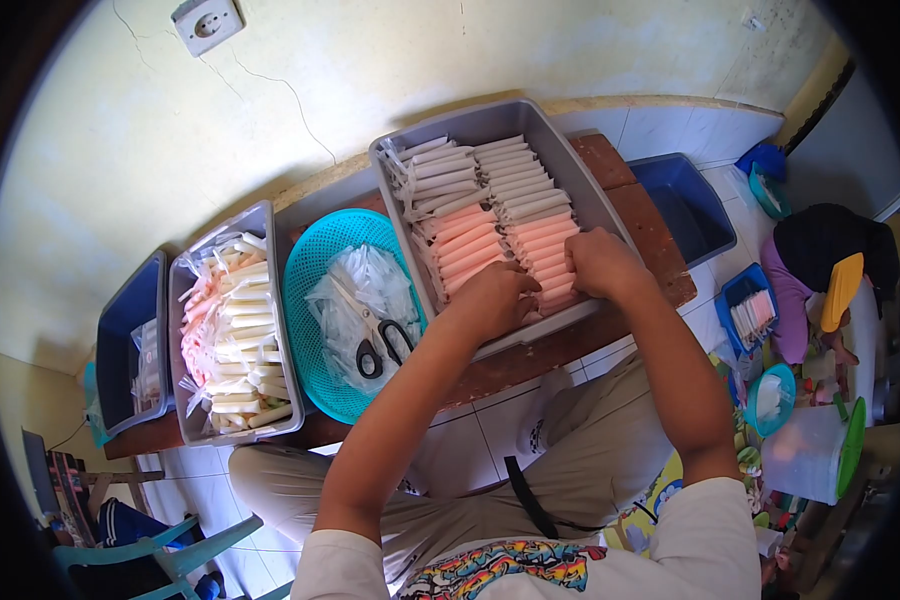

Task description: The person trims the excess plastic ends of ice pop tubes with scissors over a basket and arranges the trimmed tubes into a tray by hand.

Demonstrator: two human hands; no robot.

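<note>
Both my hands are over the near end of a large grey tray (pixel 592 170). In it lie two columns of wrapped sticks, greyish-white ones (pixel 520 180) at the far end and pink ones (pixel 467 240) nearer me. My left hand (pixel 500 298) rests on the near pink sticks with its fingers bent; whether it grips one is hidden. My right hand (pixel 598 262) is curled at the right column's edge, its fingertips against the pink sticks, and what it holds cannot be made out. Left of the tray, scissors (pixel 372 338) lie on clear plastic bags (pixel 355 285) in a turquoise basket (pixel 305 250).
A grey bin (pixel 182 330) of mixed white and pink sticks and a dark blue bin (pixel 120 350) stand farther left on the wooden bench (pixel 670 260). At right, another person (pixel 795 290) sits on the floor near blue containers (pixel 680 205) and a green-lidded box (pixel 805 450).
</note>
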